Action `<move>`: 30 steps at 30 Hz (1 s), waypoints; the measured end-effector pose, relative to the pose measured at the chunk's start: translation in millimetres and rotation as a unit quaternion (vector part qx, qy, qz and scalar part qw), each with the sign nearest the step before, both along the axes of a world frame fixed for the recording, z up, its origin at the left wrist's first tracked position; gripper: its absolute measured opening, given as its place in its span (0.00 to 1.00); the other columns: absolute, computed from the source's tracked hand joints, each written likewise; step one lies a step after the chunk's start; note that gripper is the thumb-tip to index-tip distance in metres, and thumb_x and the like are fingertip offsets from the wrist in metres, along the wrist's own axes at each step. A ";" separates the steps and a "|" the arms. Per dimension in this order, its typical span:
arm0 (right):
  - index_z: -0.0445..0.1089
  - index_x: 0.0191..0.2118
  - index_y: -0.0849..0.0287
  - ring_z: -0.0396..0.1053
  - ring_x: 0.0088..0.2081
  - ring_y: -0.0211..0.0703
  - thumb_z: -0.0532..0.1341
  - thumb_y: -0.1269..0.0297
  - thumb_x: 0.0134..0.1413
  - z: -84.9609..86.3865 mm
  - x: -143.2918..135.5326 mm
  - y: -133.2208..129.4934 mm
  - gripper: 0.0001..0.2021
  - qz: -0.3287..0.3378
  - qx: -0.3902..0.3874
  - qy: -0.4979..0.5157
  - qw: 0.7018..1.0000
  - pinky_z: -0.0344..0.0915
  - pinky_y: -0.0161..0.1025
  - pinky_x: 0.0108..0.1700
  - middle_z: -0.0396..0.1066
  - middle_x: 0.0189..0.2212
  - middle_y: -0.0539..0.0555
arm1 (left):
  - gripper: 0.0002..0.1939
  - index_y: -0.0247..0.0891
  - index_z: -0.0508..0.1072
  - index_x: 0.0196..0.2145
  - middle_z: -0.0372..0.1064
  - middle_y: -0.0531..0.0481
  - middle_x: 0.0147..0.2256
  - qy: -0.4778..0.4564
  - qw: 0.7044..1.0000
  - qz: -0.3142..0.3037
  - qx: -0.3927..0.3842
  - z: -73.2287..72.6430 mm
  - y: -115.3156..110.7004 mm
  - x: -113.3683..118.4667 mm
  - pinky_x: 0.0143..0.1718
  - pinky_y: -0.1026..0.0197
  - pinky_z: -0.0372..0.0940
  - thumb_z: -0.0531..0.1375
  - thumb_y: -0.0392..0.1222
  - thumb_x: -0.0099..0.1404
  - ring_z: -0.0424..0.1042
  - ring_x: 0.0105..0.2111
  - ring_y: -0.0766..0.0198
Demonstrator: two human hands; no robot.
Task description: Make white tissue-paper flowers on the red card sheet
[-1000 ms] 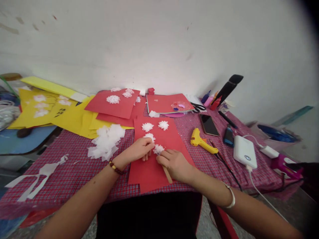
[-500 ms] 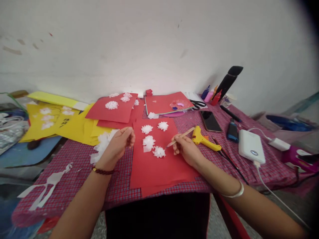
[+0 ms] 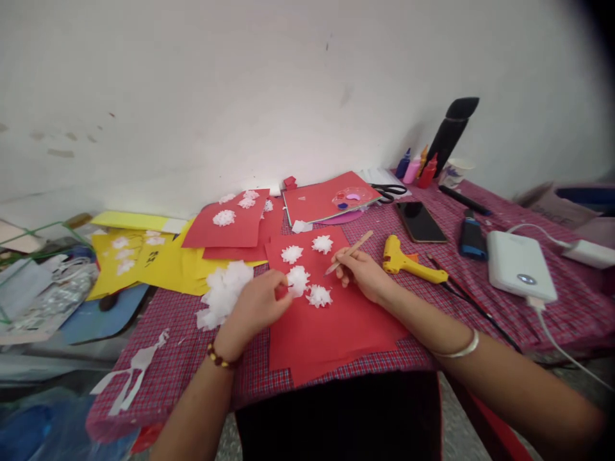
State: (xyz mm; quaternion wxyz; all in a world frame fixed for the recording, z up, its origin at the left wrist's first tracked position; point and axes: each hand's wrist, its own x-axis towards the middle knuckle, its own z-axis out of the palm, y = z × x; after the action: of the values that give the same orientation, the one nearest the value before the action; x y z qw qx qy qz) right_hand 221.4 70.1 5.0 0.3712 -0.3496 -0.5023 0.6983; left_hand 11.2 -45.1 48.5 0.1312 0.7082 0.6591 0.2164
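On the checked cloth lies a red paper sheet (image 3: 331, 333) bearing several ruffled white paper flowers (image 3: 319, 296). My right hand (image 3: 358, 272) grips a thin wooden stick (image 3: 355, 244) over the sheet's right part, its lower tip pointing toward the flowers. At the sheet's left edge, my left hand (image 3: 264, 298) has curled fingers beside the left middle flower (image 3: 298, 280); whether its fingertips hold the small white piece there is hidden. Loose white tissue pieces (image 3: 225, 291) are heaped just left of this hand.
A yellow glue gun (image 3: 413, 262), a black phone (image 3: 420, 222) and a white power bank (image 3: 521, 266) lie to the right. Behind are a paint palette (image 3: 354, 197), black scissors (image 3: 390, 191) and paint bottles (image 3: 426, 169). Yellow sheets (image 3: 168, 262) lie left.
My left hand has moved right, to the left middle flower. My right hand still holds the stick, whose tip is a little farther from the lower flower. The whole view has shifted.
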 end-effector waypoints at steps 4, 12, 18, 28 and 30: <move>0.65 0.29 0.61 0.57 0.14 0.31 0.60 0.59 0.52 -2.4 0.9 -3.2 0.10 0.009 0.028 -0.001 1.000 0.56 0.29 0.16 0.65 0.15 0.46 | 0.08 0.39 0.65 0.29 0.66 0.46 0.31 0.166 0.986 -0.002 0.007 -14.8 -4.1 26.7 0.31 0.59 0.56 0.55 0.45 0.63 0.66 0.32 0.58; 0.64 0.28 0.61 0.56 0.13 0.30 0.56 0.62 0.56 3.3 -1.6 -7.3 0.10 0.018 0.063 -0.014 0.998 0.54 0.29 0.17 0.64 0.15 0.45 | 0.10 0.38 0.65 0.25 0.66 0.47 0.27 0.103 0.993 0.054 0.015 -24.4 2.1 19.8 0.32 0.61 0.57 0.51 0.37 0.62 0.66 0.30 0.60; 0.66 0.32 0.60 0.62 0.18 0.32 0.58 0.53 0.57 15.9 7.0 -23.9 0.14 0.075 0.177 0.033 0.981 0.59 0.31 0.21 0.69 0.21 0.48 | 0.13 0.36 0.67 0.23 0.66 0.52 0.21 -0.402 0.898 0.079 -0.161 -6.1 3.8 15.4 0.23 0.65 0.59 0.58 0.49 0.55 0.64 0.20 0.67; 0.69 0.34 0.61 0.64 0.23 0.32 0.55 0.56 0.61 17.3 7.6 -39.2 0.14 0.125 0.265 0.023 0.956 0.62 0.31 0.25 0.68 0.26 0.50 | 0.11 0.34 0.69 0.22 0.68 0.52 0.20 -0.451 0.870 0.078 -0.186 -11.6 5.7 29.8 0.21 0.67 0.60 0.60 0.45 0.52 0.64 0.18 0.71; 0.69 0.36 0.61 0.65 0.24 0.33 0.55 0.58 0.61 17.5 7.0 -39.5 0.12 0.125 0.274 0.019 0.953 0.63 0.31 0.26 0.68 0.26 0.50 | 0.10 0.34 0.69 0.22 0.67 0.52 0.20 -0.449 0.871 0.075 -0.186 -10.6 5.2 30.1 0.21 0.66 0.60 0.59 0.45 0.52 0.64 0.18 0.71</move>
State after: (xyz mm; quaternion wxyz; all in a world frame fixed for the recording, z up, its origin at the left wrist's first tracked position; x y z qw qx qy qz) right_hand 228.4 30.6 22.5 0.3723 -0.1551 -0.7069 0.5811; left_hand 41.3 -39.9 38.0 0.5257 0.4461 0.6083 0.3933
